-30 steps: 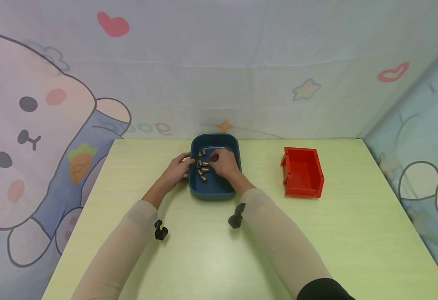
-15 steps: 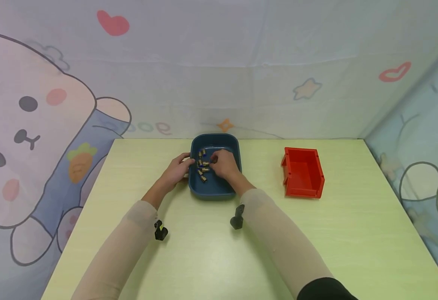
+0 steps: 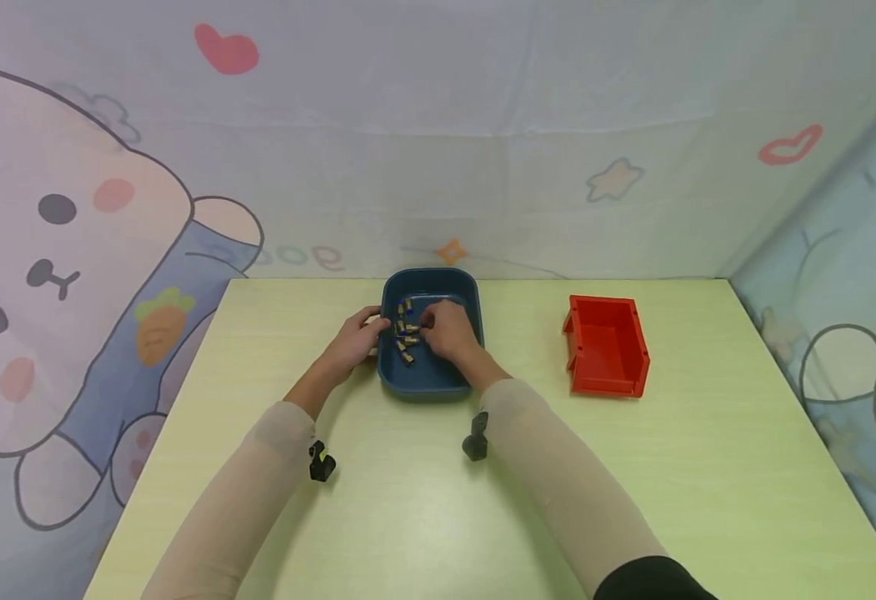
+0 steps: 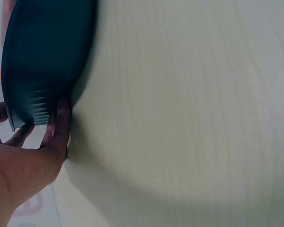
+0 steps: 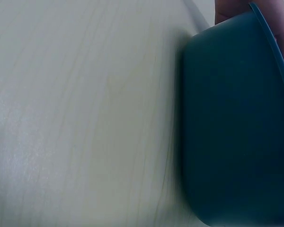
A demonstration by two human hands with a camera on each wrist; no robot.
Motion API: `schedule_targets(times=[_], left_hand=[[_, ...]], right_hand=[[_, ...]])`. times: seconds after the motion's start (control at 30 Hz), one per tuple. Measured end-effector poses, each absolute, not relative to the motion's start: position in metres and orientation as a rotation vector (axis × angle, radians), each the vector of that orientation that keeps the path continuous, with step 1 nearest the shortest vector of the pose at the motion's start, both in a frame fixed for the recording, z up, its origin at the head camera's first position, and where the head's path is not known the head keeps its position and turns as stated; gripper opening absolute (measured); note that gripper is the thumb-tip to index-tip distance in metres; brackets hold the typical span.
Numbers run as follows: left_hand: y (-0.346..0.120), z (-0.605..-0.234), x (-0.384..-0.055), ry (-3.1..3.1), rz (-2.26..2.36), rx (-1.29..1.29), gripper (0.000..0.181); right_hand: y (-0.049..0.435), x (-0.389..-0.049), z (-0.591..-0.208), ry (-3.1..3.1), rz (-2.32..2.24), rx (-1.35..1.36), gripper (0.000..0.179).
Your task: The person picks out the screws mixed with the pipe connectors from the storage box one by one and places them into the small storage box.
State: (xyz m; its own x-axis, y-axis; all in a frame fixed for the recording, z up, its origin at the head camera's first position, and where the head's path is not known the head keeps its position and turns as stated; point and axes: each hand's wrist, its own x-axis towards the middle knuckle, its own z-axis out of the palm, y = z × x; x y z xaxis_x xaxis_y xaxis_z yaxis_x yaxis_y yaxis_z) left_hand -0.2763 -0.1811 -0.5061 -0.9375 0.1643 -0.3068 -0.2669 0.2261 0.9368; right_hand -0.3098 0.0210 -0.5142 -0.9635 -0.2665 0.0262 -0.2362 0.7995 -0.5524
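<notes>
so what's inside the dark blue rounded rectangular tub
Several small brass-coloured metal pieces, some with blue parts, lie toward the left side of the dark blue tub; the right hand reaches in beside them. Anything beneath that hand is hidden.

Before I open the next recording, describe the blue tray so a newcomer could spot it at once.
On the pale table, look near the far edge, just left of its middle. There the left hand grips the blue tray and the right hand is inside. Its colour, rounded corners and small brass-coloured pieces set it apart from the angular red bin to its right.
</notes>
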Motion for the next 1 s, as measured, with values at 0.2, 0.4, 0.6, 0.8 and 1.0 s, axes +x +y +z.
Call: schedule_targets(times=[0.2,0.4,0.6,0.8,1.0], left_hand=[[-0.183,-0.506,-0.275,2.170,1.761,-0.102,0.054],[-0.180,-0.507,-0.276,2.177,1.762,-0.078,0.054],[-0.179,-0.502,-0.276,2.141,1.762,-0.084,0.056],[-0.175,-0.478,-0.266,2.114,1.751,-0.085,0.056],[-0.176,-0.482,-0.268,2.115,1.745,-0.079,0.056]], right_hand=[[0.020,-0.311,-0.517,2.933,-0.886,-0.456,0.007],[0.023,-0.310,-0.517,2.945,-0.874,-0.439,0.002],[0.025,-0.309,-0.517,2.962,-0.856,-0.454,0.012],[0.024,-0.309,-0.517,2.975,-0.821,-0.446,0.013],[0.023,-0.308,-0.516,2.987,-0.768,-0.463,0.014]])
